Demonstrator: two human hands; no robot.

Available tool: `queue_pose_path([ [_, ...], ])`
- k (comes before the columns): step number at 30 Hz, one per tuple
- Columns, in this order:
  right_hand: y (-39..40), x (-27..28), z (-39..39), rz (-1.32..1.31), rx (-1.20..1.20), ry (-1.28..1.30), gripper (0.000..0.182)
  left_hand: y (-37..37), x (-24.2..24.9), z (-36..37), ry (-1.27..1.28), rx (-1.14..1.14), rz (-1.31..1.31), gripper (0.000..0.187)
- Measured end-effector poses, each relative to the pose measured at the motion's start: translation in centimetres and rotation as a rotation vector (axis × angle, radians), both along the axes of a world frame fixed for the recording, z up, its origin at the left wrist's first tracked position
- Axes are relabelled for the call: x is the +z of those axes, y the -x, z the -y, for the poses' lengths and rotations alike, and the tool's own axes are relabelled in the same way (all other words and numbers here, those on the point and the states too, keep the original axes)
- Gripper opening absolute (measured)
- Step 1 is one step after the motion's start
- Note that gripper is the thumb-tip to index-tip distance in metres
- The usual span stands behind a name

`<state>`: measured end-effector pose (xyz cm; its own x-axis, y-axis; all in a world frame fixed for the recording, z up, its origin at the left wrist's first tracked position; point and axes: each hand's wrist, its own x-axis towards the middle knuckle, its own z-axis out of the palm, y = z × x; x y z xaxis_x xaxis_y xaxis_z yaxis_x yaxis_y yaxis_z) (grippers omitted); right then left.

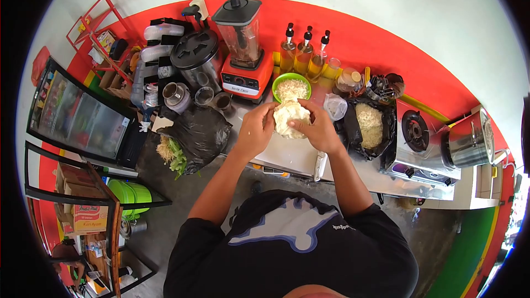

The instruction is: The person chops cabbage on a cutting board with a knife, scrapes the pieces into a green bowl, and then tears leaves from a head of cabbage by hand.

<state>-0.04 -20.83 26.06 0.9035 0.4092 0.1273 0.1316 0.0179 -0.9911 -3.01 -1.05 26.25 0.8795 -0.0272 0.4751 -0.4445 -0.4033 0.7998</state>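
Both hands are raised over the metal counter point(268, 152), holding one pale cream clump point(291, 118) with a lumpy, folded surface; I cannot tell its kind. My left hand point(257, 125) grips its left side, fingers curled around the edge. On the right side, my right hand point(319, 127) presses its thumb onto the front of the clump. Just behind it stands a green bowl point(276, 84) filled with pale shreds point(292, 89). A black plastic bag point(349, 127), rolled down around more pale strands point(369, 125), lies right of my right hand.
A red blender point(247, 81) and oil bottles point(304, 58) line the back wall. To the left are a knotted black bag point(201, 135) and leafy greens point(177, 158). A gas stove point(422, 152) with a steel pot point(469, 142) is at right. A clear bag point(335, 106) lies near the bowl.
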Motion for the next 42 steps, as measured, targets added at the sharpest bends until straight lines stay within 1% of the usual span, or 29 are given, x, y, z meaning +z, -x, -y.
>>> queue_pose_path([
  [2, 0.2, 0.6, 0.0, -0.042, 0.005, -0.015, 0.058, 0.3, 0.6, 0.0, 0.014, 0.007, -0.002, 0.020],
  [4, 0.5, 1.1, 0.0, -0.071, 0.040, -0.055, 0.057, 0.8, 1.1, 0.0, 0.111, 0.002, -0.183, 0.020],
  [5, 0.6, 1.1, 0.1, -0.093, 0.074, -0.096, 0.056, 1.0, 1.0, 0.0, 0.111, -0.001, -0.186, 0.020],
  [7, 0.9, 1.2, 0.2, -0.087, 0.068, -0.103, 0.055, 1.2, 1.0, 0.0, 0.094, -0.008, -0.075, 0.019],
  [11, 1.1, 1.3, 0.5, -0.091, 0.063, -0.102, 0.054, 1.9, 1.8, -0.3, 0.098, -0.052, -0.060, 0.021],
  [12, 1.2, 1.4, 0.5, -0.091, 0.067, -0.100, 0.054, 2.0, 1.8, -0.4, 0.173, -0.079, -0.155, 0.023],
  [13, 1.2, 1.5, 0.5, -0.019, 0.069, -0.056, 0.057, 2.1, 1.7, -0.5, 0.248, -0.106, -0.250, 0.025],
  [14, 1.3, 1.6, 0.5, 0.053, 0.070, -0.011, 0.059, 2.0, 1.3, -0.5, 0.250, -0.104, -0.250, 0.025],
  [16, 1.5, 1.8, 0.5, 0.062, 0.068, 0.016, 0.059, 1.9, 0.5, -0.4, 0.473, -0.168, -0.338, 0.030],
  [19, 2.0, 2.0, 0.3, 0.092, 0.046, 0.050, 0.059, 2.1, 0.5, 0.0, 0.431, -0.149, -0.307, 0.034],
  [23, 2.3, 1.3, 0.2, 0.128, -0.031, 0.085, 0.059, 1.8, -1.1, -0.1, 0.429, -0.126, -0.275, 0.035],
  [25, 2.4, 1.2, 0.2, 0.116, -0.030, 0.082, 0.059, 2.1, -1.1, 0.1, 0.530, -0.155, -0.338, 0.035],
  [28, 2.5, 1.2, 0.1, 0.102, -0.032, 0.082, 0.058, 2.3, -1.3, 0.2, 0.588, -0.168, -0.334, 0.032],
  [30, 2.6, 1.1, 0.1, 0.098, -0.034, 0.085, 0.056, 2.5, -0.8, 0.1, 0.545, -0.145, -0.311, 0.030],
  [32, 2.5, 0.8, 0.0, 0.025, -0.004, -0.010, 0.053, 2.4, -0.9, -0.2, 0.502, -0.124, -0.287, 0.027],
  [33, 2.4, 0.7, 0.0, 0.028, -0.005, -0.011, 0.053, 2.3, -1.2, -0.3, 0.608, -0.161, -0.325, 0.024],
  [34, 2.4, 0.5, 0.1, -0.020, 0.024, -0.089, 0.052, 2.1, -1.4, -0.5, 0.713, -0.199, -0.364, 0.022],
  [35, 2.4, 0.4, 0.1, -0.066, 0.054, -0.168, 0.051, 2.0, -1.7, -0.5, 0.710, -0.203, -0.363, 0.022],
  [36, 2.3, 0.3, 0.2, -0.062, 0.051, -0.171, 0.051, 2.1, -1.7, -0.6, 0.781, -0.209, -0.399, 0.021],
  [37, 2.2, 0.3, 0.3, -0.116, 0.063, -0.228, 0.049, 2.1, -1.6, -0.6, 0.850, -0.215, -0.438, 0.021],
  [38, 2.2, 0.2, 0.4, -0.170, 0.074, -0.284, 0.048, 2.3, -1.6, -0.5, 0.847, -0.218, -0.440, 0.021],
  [40, 2.1, 0.2, 0.6, -0.178, 0.060, -0.297, 0.047, 2.4, -1.1, -0.2, 0.734, -0.233, -0.384, 0.023],
  [42, 2.0, 0.0, 0.8, -0.187, 0.042, -0.310, 0.046, 2.2, -1.1, 0.1, 0.744, -0.259, -0.390, 0.024],
])
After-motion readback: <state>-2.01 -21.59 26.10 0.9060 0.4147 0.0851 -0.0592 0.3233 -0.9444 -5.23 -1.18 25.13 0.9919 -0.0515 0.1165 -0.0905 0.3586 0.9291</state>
